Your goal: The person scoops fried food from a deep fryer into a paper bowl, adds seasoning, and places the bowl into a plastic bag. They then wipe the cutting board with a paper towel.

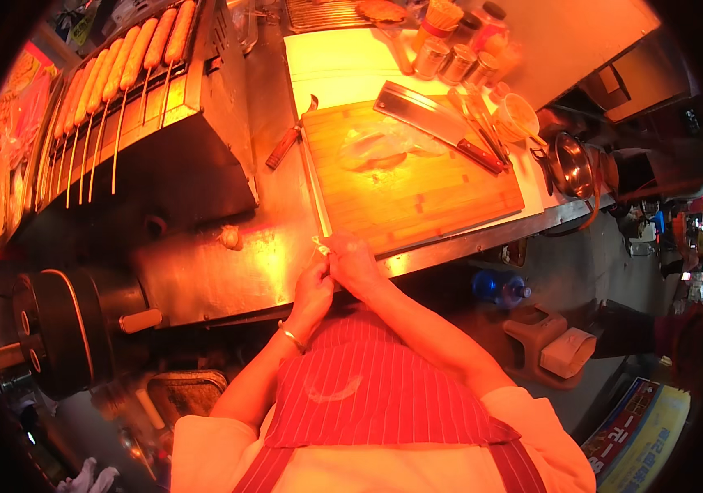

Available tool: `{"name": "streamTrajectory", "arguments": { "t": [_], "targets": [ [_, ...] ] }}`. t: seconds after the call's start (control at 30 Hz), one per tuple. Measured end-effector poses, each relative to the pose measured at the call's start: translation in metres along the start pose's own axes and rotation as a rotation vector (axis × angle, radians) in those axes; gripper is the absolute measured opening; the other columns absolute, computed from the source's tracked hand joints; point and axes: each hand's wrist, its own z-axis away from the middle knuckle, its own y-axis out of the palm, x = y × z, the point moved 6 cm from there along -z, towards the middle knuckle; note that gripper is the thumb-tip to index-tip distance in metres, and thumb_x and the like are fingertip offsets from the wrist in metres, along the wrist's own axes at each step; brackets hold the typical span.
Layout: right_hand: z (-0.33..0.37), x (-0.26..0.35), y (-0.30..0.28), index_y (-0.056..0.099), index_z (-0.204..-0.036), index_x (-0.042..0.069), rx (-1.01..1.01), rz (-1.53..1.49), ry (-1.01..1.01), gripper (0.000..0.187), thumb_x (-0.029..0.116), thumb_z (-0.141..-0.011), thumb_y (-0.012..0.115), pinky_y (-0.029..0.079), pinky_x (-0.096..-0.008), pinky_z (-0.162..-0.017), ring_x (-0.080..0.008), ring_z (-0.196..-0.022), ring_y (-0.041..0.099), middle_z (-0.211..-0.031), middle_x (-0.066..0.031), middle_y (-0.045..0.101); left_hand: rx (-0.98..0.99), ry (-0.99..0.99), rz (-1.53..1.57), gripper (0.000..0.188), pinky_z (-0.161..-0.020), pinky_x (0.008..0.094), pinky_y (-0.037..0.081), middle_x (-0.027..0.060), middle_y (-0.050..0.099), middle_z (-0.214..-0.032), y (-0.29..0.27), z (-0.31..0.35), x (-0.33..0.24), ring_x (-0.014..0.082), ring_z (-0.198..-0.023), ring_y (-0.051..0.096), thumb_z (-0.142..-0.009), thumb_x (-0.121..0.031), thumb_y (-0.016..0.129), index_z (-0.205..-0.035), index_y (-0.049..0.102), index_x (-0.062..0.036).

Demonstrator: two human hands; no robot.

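My left hand (314,289) and my right hand (353,264) meet at the counter's front edge, just below the cutting board's near left corner. Between their closed fingertips sticks up a small pale crumpled piece (320,245), whose kind I cannot make out. Both hands seem to pinch it. Beyond them lies the wooden cutting board (417,201), with a clear plastic bag or film (380,148) on it. A cleaver (425,115) with a reddish handle rests across the board's far right. Beside the left edge lies a small knife (290,141) with a hooked tip.
Skewered sausages (121,62) lie on a grill box (212,140) at the left. Spice jars (454,64) and a cup (517,117) stand behind the board. A metal pot (572,164) is at the right. Below are a stool (539,338) and a blue bottle (499,286).
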Motion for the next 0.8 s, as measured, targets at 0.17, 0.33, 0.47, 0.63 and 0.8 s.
{"name": "streamTrajectory", "arguments": {
  "t": [0.17,0.33,0.47,0.63,0.8],
  "targets": [
    [-0.022,-0.082,-0.09,0.067,-0.086,0.004,-0.057,-0.355,0.782,0.023,0.024,-0.078,0.074,0.048,-0.0296,-0.055,-0.0131,-0.058,0.058,-0.067,-0.0006,0.062,0.009,0.094,0.302,0.036,-0.088,0.026,0.048,0.0091,0.055,-0.109,0.003,0.005,0.007,0.0166,-0.1,0.058,-0.089,0.005,0.048,-0.125,0.053,0.0036],
    [-0.03,-0.185,-0.213,0.067,-0.087,0.003,-0.309,0.645,0.314,0.022,0.024,-0.079,0.069,0.047,-0.0331,-0.055,-0.0165,-0.058,0.058,-0.068,-0.0053,0.062,0.041,0.129,0.228,0.036,-0.089,0.0261,0.047,0.0077,0.054,-0.109,0.008,0.008,-0.006,0.0158,-0.101,0.057,-0.09,0.003,0.052,-0.125,0.053,0.0028],
    [-0.05,-0.137,-0.12,0.067,-0.087,0.003,-0.193,0.489,0.214,0.019,0.021,-0.079,0.068,0.048,-0.0344,-0.056,-0.0188,-0.06,0.059,-0.07,-0.0068,0.063,0.031,0.133,0.192,0.036,-0.089,0.0258,0.047,0.0068,0.055,-0.108,0.005,0.003,0.006,0.0154,-0.101,0.057,-0.09,0.003,0.053,-0.126,0.053,0.0025],
    [-0.041,-0.013,0.022,0.067,-0.087,0.003,-0.016,0.007,0.014,0.017,0.018,-0.079,0.066,0.048,-0.036,-0.057,-0.0216,-0.063,0.059,-0.072,-0.0086,0.063,0.037,0.088,0.259,0.037,-0.09,0.0253,0.045,0.0061,0.057,-0.104,0.007,0.007,-0.003,0.0145,-0.101,0.056,-0.09,0.003,0.052,-0.127,0.052,0.0014],
    [-0.044,-0.014,-0.02,0.067,-0.086,0.003,-0.038,-0.147,0.156,0.014,0.015,-0.079,0.064,0.048,-0.0376,-0.059,-0.0245,-0.065,0.06,-0.074,-0.0105,0.063,0.051,-0.035,0.31,0.04,-0.096,0.026,0.044,0.0073,0.055,-0.11,0.003,0.012,-0.011,0.0164,-0.106,0.055,-0.09,0.005,0.049,-0.13,0.049,0.0015]
  ]
}}
